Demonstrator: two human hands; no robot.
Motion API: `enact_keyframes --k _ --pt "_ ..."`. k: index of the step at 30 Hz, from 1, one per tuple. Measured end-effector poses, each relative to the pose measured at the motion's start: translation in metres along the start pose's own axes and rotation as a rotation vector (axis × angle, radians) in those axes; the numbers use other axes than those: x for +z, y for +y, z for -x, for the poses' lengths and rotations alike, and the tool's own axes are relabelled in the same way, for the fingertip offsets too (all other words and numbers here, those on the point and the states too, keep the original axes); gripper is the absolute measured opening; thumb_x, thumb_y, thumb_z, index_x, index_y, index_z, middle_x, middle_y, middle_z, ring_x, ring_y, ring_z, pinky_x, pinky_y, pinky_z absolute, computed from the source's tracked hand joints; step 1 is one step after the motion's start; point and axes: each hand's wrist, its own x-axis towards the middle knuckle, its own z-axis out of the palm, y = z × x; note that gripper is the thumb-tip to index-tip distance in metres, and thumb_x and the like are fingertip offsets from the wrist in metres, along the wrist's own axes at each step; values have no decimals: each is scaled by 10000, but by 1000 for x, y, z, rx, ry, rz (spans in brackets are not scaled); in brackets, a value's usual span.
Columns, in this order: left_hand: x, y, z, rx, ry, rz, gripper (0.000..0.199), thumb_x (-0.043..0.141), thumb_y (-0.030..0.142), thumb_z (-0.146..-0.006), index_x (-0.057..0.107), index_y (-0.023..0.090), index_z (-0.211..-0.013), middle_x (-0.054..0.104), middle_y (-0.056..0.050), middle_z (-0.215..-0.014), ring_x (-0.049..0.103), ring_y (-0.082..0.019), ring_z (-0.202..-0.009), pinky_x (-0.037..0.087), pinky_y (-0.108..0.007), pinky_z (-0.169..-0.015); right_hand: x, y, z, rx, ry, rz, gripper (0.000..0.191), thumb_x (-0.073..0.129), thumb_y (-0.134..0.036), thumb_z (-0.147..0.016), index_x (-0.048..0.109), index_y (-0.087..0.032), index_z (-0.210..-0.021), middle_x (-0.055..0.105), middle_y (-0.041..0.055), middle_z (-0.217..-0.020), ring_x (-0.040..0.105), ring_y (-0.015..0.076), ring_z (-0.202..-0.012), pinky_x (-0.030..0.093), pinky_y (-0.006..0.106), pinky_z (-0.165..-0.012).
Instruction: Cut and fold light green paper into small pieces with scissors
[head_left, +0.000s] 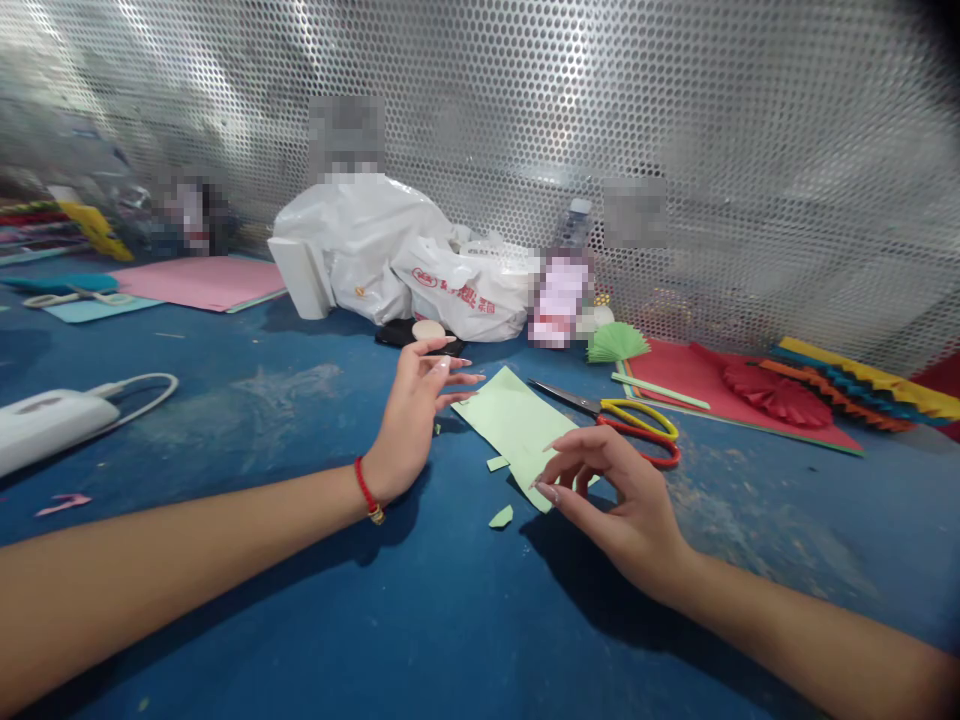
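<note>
A light green paper strip [517,420] lies slantwise on the blue table [450,620]. My left hand [415,410] hovers at its upper left edge, fingers spread and holding nothing. Over the strip's lower right end is my right hand [611,490], its fingers curved, with a gap between thumb and fingertips; it looks empty. Small green scraps [501,517] lie beside the strip. Scissors [637,425] with yellow and red handles rest just behind my right hand, their blades slightly apart.
White plastic bags [465,285], a bottle [577,222] and a black phone-like object [394,333] stand or lie behind. Red paper [675,370] with folded fans is at right; pink paper [202,282] and a white device [52,425] are at left.
</note>
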Motion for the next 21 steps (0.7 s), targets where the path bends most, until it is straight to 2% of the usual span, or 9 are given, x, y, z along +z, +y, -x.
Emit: enact_keyframes --k 3,5,8,11,14,16,19,21 --pt "1 -2 -1 -71 -116 8 454 585 418 -870 411 244 -1251 545 -69 -1200 604 -234 -1145 502 -368 -926 0 0 0 -6 5 -2 239 655 -145 -833 550 -216 -1036 713 3 -784 624 123 -623 505 245 -547" --pt "-1 -4 -3 -113 -142 -10 509 591 432 -865 394 258 -1301 514 -77 -1269 552 -240 -1220 468 -373 -974 0 -1 0 -11 8 -2 236 657 -150 -834 551 -215 -1035 712 4 -783 629 125 -620 511 246 -546" --pt "-7 -11 -11 -58 -40 -58 473 579 393 -867 444 243 -1294 544 -74 -1250 524 -221 -1235 402 -362 -1048 1 0 0 -20 13 -7 238 656 -146 -835 550 -215 -1036 708 3 -779 636 127 -618 511 243 -538" --pt "-14 -16 -19 115 94 -87 363 577 323 -859 520 209 -1199 573 -70 -1202 513 -201 -1223 348 -333 -1096 1 1 1 -26 8 -7 234 649 -132 -840 552 -217 -1035 702 -1 -786 631 123 -622 505 239 -545" --pt "-14 -16 -19 170 59 -101 318 573 304 -864 535 214 -1167 566 -65 -1204 506 -205 -1225 347 -337 -1097 -1 1 0 -28 -32 31 180 646 -143 -853 574 -217 -1000 692 8 -838 616 124 -653 502 250 -578" --pt "-11 -13 -14 174 -17 -127 336 568 307 -873 522 220 -1194 566 -63 -1192 510 -214 -1227 352 -350 -1095 -3 -1 -1 -47 -106 108 172 671 -184 -855 598 -217 -1007 684 26 -906 617 151 -743 513 290 -659" --pt "-7 -6 -1 241 -148 -221 346 565 315 -890 510 217 -1218 555 -75 -1235 509 -229 -1238 345 -363 -1102 -6 -5 -4 -111 -319 266 240 717 -280 -847 630 -224 -1064 657 62 -1007 588 218 -917 494 385 -822" --pt "-5 0 8 312 -237 -336 322 555 305 -908 519 214 -1215 542 -88 -1276 496 -241 -1250 343 -371 -1103 -6 -6 -6 -145 -450 334 247 701 -316 -867 639 -225 -1088 633 79 -1050 560 240 -975 472 415 -873"
